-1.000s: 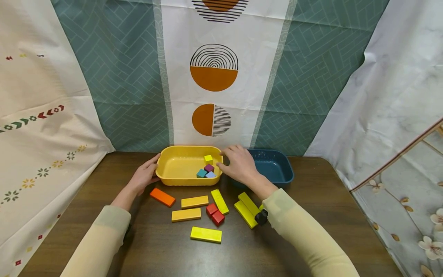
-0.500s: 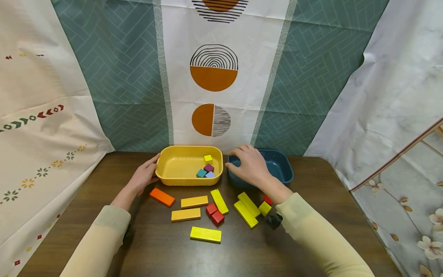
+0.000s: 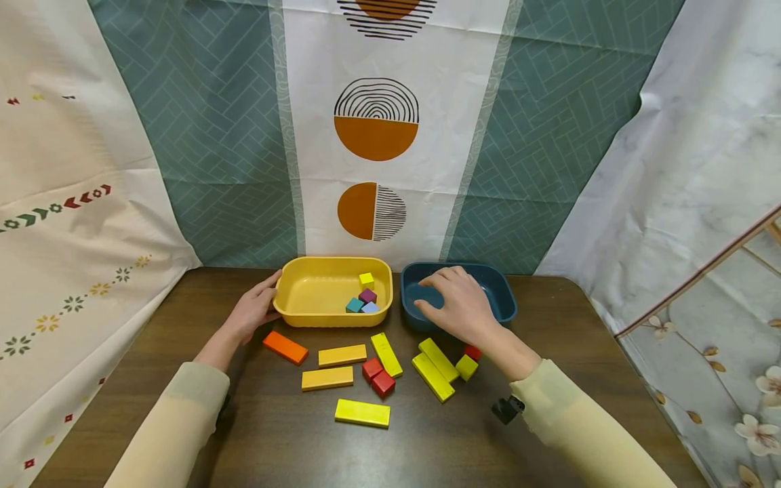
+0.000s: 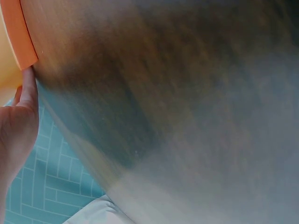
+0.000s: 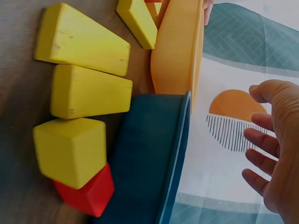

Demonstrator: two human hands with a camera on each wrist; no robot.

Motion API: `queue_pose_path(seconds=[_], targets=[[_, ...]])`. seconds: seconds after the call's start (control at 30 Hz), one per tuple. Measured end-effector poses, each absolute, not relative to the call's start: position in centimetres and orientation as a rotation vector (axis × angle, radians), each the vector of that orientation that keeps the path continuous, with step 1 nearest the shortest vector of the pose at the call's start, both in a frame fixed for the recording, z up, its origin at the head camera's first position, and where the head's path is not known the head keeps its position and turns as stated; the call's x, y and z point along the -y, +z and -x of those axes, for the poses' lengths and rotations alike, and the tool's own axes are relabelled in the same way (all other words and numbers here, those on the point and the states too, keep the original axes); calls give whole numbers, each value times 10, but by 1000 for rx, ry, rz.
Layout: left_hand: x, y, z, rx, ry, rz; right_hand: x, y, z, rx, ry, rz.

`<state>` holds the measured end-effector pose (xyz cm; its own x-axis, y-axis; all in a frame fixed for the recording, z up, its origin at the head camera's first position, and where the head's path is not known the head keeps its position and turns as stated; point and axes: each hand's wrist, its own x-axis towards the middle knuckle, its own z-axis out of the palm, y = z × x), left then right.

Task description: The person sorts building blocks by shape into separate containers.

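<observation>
A yellow plastic bin [image 3: 317, 318] stands at the back of the table, with a yellow, a purple, a teal and a light blue cube in its right part. My left hand [image 3: 253, 310] rests against the bin's left wall; in the left wrist view its fingers [image 4: 29, 88] lie straight along that wall. To the right stands a dark blue bin [image 3: 503, 308]. Over this one hovers my right hand [image 3: 460, 305], fingers spread and holding nothing. The right wrist view shows the same hand [image 5: 280, 144] above the blue bin's rim [image 5: 180, 135].
In front of the bins lie an orange block [image 3: 285, 347], two light orange blocks [image 3: 343, 355], several yellow blocks [image 3: 363, 413] and two red cubes [image 3: 383, 383]. A yellow cube [image 3: 466, 367] and a red cube [image 3: 472, 352] sit near the right forearm. A patterned cloth [image 3: 378, 251] hangs behind.
My right hand has moved right, from the yellow bin's right edge to over the blue bin, uncovering the yellow and red cubes near the forearm. My left hand has stayed in place.
</observation>
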<state>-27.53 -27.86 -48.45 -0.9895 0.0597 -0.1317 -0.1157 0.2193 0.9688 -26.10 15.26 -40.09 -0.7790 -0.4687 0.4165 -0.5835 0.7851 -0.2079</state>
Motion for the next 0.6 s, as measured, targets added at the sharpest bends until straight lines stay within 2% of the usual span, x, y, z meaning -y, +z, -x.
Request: queue_pose_path(seconds=[0.6], targets=[[277, -481, 273, -2330, 1886, 53, -187, -414, 232, 2608, 454, -821]])
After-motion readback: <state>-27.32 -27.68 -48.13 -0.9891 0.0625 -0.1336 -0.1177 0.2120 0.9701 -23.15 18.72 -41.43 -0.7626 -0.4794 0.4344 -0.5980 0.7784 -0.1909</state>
